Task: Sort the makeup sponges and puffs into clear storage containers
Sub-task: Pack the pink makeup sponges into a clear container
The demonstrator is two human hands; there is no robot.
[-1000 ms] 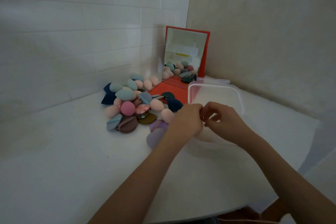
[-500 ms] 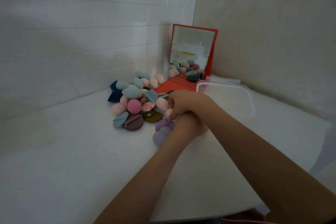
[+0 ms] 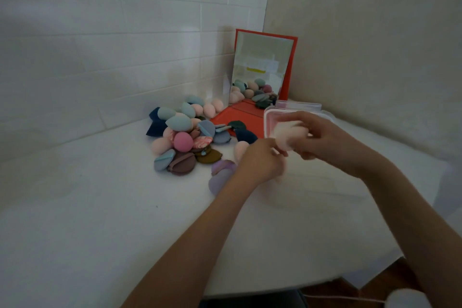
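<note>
A pale pink makeup sponge [image 3: 290, 136] is held in the right hand [image 3: 322, 136], whose fingers are curled round it; the grip is clamped on the sponge, which is raised above the tabletop [image 3: 100, 220] in front of the near wall of a clear storage container [image 3: 272, 117]. The sponge and fingers are blurred, so the exact finger placement cannot be told. The left hand [image 3: 262, 160] is seen just below and to the left of the sponge, its fingers curled; its fingertips lie against or just beside the sponge's lower edge, and whether anything is gripped cannot be told. The container stands on the white tabletop at the right, near the corner of the walls, with a second clear plastic piece [image 3: 300, 105] showing just behind its rim. A pile of sponges and puffs [image 3: 185, 137] lies on the tabletop to the left of the hands, against the tiled wall [image 3: 112, 45]; teal, pink, peach and navy pieces are noted, with a brown round puff [image 3: 181, 163] at its near edge. A lilac puff [image 3: 221, 174] lies apart from the pile, partly hidden by the left forearm. A red-framed mirror [image 3: 262, 70] stands upright in the corner behind the pile, and part of the pile is reflected in it.
</note>
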